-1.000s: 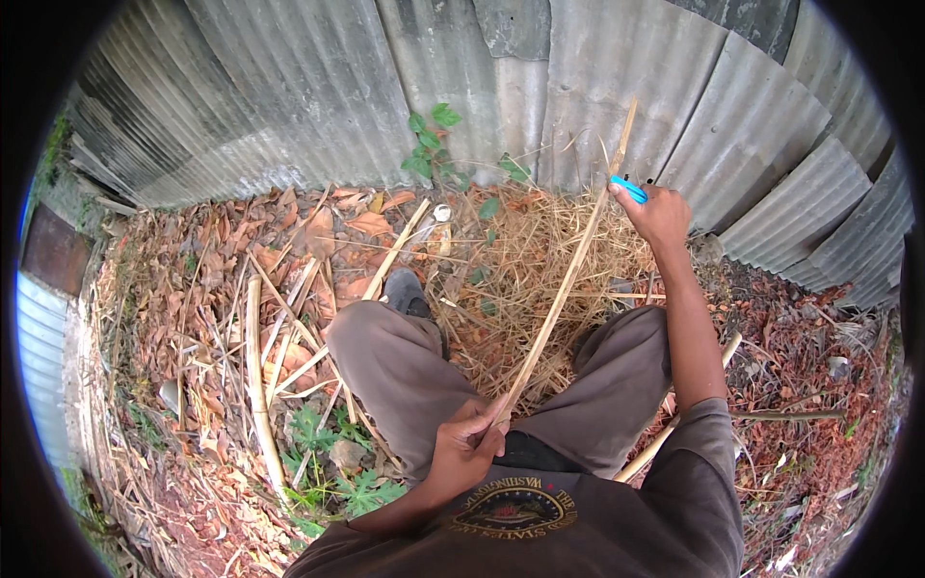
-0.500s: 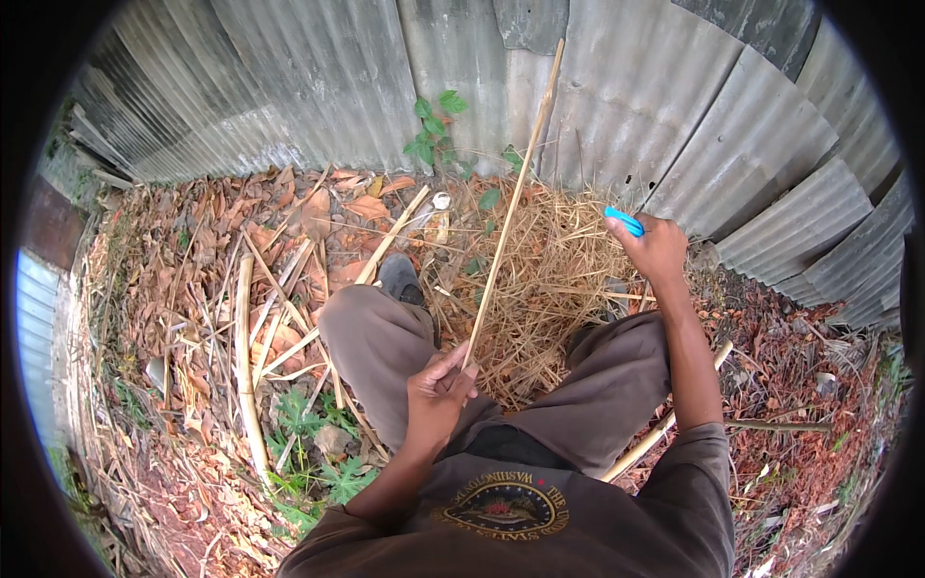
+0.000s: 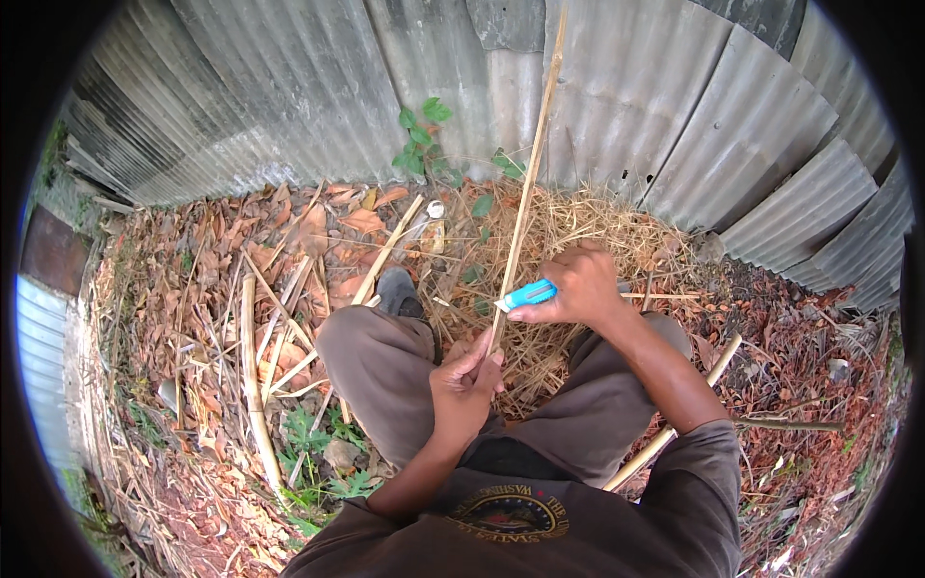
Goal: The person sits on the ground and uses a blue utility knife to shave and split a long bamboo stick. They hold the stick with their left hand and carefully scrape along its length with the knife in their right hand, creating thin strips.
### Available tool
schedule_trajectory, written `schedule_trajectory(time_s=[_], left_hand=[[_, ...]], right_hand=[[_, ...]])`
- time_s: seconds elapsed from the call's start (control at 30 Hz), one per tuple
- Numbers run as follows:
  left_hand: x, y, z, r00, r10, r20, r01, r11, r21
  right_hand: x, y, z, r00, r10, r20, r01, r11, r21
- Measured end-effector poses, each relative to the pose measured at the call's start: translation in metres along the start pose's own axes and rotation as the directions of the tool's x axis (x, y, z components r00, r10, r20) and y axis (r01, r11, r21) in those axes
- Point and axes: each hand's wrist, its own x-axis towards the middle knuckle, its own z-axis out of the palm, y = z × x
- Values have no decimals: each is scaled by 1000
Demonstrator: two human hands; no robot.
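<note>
A long, thin bamboo strip (image 3: pixel 529 183) slants up and away from my lap toward the metal fence. My left hand (image 3: pixel 464 382) is closed around its near end, between my bent knees. In my right hand (image 3: pixel 576 287) is a blue utility knife (image 3: pixel 531 294), gripped in the fist. The knife's tip meets the strip, or lies right over it, a short way beyond my left fingers. Pale dry shavings (image 3: pixel 568 226) cover the ground under and beyond the strip.
Corrugated metal sheets (image 3: pixel 636 106) wall off the far side. Left of my knee lie bamboo poles (image 3: pixel 252 356) and split pieces among dry leaves (image 3: pixel 207 279). Another bamboo pole (image 3: pixel 644 457) lies by my right thigh. A green plant (image 3: pixel 420 135) grows against the fence.
My right hand has swung in from the right with the knife, down to the strip. My left hand, still holding the strip, has shifted slightly right and away from me.
</note>
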Motion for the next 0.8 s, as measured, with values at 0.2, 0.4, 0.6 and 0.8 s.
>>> schedule_trajectory(time_s=[0.2, 0.4, 0.6, 0.8], left_hand=[[-15, 2, -6, 993, 97, 60, -107, 976, 188], [-21, 0, -4, 972, 226, 63, -234, 937, 261], [-36, 2, -11, 977, 190, 92, -210, 912, 353], [-43, 5, -16, 981, 182, 68, -194, 913, 359]], right_hand=[[2, 18, -8, 992, 93, -87, -103, 988, -115], [3, 22, -4, 984, 107, -140, -128, 980, -152], [6, 47, -7, 833, 548, -75, -553, 821, -141], [6, 42, -9, 859, 511, -35, -504, 831, -234]])
